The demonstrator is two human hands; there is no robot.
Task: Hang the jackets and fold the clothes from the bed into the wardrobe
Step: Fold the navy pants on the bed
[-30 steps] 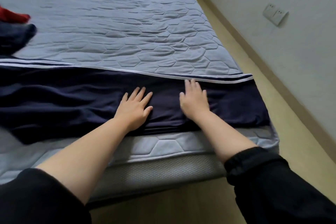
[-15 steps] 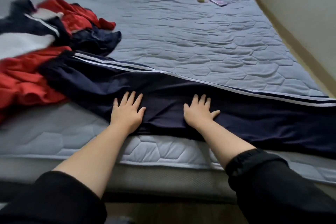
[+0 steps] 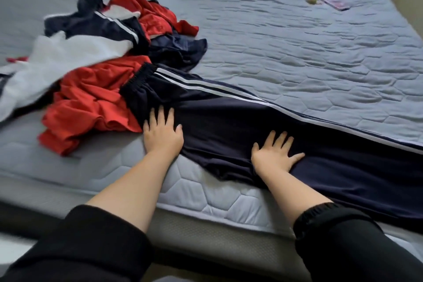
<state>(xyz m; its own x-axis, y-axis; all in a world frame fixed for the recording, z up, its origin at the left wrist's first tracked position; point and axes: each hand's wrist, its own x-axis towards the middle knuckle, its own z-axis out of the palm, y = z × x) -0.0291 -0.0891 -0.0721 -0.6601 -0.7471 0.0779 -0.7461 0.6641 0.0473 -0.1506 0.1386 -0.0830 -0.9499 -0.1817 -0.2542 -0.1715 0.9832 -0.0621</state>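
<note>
Navy trousers (image 3: 240, 121) flat on bed (image 3: 297, 52); left hand (image 3: 163, 135), right hand (image 3: 275, 155) apparently pressing.

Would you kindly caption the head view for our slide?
Both hands, left and right, press flat on navy trousers laid along the bed.

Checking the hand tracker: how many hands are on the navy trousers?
2. The left hand lies flat near the waistband of the navy trousers; the right hand lies flat further along the leg, at the mattress edge.
</note>
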